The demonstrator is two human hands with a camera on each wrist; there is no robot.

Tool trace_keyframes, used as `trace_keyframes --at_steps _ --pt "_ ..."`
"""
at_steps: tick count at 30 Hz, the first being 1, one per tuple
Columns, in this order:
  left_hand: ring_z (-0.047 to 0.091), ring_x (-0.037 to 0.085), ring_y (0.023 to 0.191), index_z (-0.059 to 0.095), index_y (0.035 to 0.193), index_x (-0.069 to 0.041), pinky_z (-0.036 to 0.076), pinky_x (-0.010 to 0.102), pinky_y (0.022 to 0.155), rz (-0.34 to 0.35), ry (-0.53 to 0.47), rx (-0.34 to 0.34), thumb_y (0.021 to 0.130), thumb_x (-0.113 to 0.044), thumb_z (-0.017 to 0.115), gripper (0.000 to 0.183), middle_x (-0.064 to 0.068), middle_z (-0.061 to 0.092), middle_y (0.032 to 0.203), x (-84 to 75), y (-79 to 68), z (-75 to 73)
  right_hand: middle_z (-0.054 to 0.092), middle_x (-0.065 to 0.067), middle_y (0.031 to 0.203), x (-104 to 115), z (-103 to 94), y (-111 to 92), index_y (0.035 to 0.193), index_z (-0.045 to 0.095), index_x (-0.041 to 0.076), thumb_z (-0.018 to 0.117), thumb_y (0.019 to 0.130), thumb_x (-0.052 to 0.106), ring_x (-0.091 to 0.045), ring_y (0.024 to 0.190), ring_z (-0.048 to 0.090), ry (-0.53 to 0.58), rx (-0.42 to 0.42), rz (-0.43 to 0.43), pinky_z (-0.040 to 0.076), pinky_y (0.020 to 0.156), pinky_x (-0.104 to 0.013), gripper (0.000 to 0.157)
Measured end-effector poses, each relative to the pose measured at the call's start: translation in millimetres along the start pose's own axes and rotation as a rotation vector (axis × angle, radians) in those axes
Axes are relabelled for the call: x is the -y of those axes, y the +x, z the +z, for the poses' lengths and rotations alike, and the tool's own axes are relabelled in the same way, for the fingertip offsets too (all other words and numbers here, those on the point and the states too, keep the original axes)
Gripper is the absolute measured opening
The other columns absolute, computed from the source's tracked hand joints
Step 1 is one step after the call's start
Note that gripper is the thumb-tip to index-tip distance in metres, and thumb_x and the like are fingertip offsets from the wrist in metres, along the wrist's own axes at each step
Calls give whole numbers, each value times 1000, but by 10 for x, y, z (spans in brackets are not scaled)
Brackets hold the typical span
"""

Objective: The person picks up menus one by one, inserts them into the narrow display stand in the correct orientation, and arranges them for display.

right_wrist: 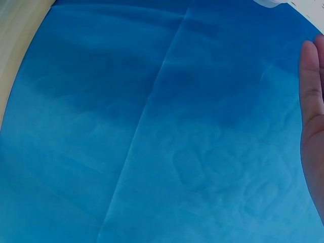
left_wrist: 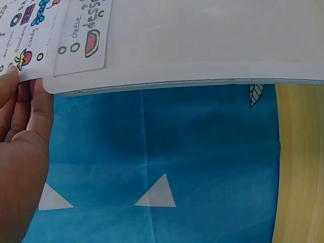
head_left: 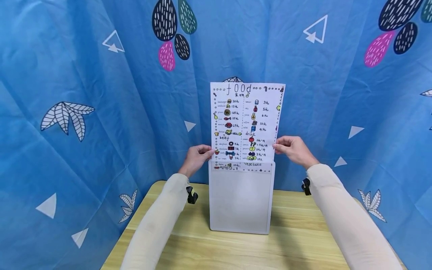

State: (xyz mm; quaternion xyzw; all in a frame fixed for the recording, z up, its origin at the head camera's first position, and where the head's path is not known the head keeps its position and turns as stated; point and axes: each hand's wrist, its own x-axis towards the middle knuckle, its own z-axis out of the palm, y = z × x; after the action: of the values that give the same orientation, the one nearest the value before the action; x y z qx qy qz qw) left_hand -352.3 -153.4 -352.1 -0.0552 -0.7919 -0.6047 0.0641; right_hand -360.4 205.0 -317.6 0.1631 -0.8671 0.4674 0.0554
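A white paper menu [head_left: 248, 120], headed "food" with small coloured drawings and prices, stands upright in the head view. Its bottom strip is inside a translucent, white-edged display sleeve [head_left: 240, 202] that stands on the table. My left hand [head_left: 197, 158] pinches the menu's left edge just above the sleeve's top corner. On the other side my right hand [head_left: 293, 149] pinches the right edge, slightly higher. In the left wrist view the menu's lower corner shows through the sleeve's front [left_wrist: 202, 35], and the left fingers [left_wrist: 40, 111] are right at the sleeve's corner.
The sleeve rests on a light wood-grain table [head_left: 202, 249]. Close behind and at both sides hangs a blue patterned cloth [head_left: 135, 93]. Dark clip-like devices [head_left: 192, 195] sit at both cream-sleeved wrists.
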Motion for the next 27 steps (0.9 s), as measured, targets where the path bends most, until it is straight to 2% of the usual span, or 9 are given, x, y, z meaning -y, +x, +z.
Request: trace_keyframes --at_steps 2,9,14,21,27 --pt "64 23 97 73 111 -4 54 37 92 -1 11 0 95 -19 71 22 10 67 106 -3 -2 -3 71 -19 106 -4 1 -1 112 68 -6 66 99 21 -29 94 70 -5 0 -3 57 80 -25 29" --pt "64 25 99 73 111 -5 51 46 97 -5 28 6 96 -21 70 22 10 68 108 -10 -6 -7 72 -17 106 -15 22 -17 111 69 -4 65 99 22 -24 92 70 -20 -5 6 53 93 -48 29" --pt "64 25 100 73 112 -5 52 43 96 -3 23 8 96 -19 70 22 10 68 109 -10 -24 -9 71 -18 106 -30 31 -28 111 69 -4 65 99 21 -22 92 70 -29 0 -4 53 93 -48 28" --pt "65 25 98 72 112 -5 52 43 95 3 20 9 96 -19 70 21 10 68 108 -9 -30 2 72 -18 105 -60 46 -41 110 69 -5 64 100 18 -30 95 70 -34 8 -19 52 93 -50 26" --pt "65 24 97 73 110 -5 54 40 92 -3 25 5 96 -19 70 21 10 68 107 -15 -26 3 73 -15 100 -81 63 -58 108 70 -4 64 100 17 -25 91 70 -60 10 -30 53 91 -49 24"
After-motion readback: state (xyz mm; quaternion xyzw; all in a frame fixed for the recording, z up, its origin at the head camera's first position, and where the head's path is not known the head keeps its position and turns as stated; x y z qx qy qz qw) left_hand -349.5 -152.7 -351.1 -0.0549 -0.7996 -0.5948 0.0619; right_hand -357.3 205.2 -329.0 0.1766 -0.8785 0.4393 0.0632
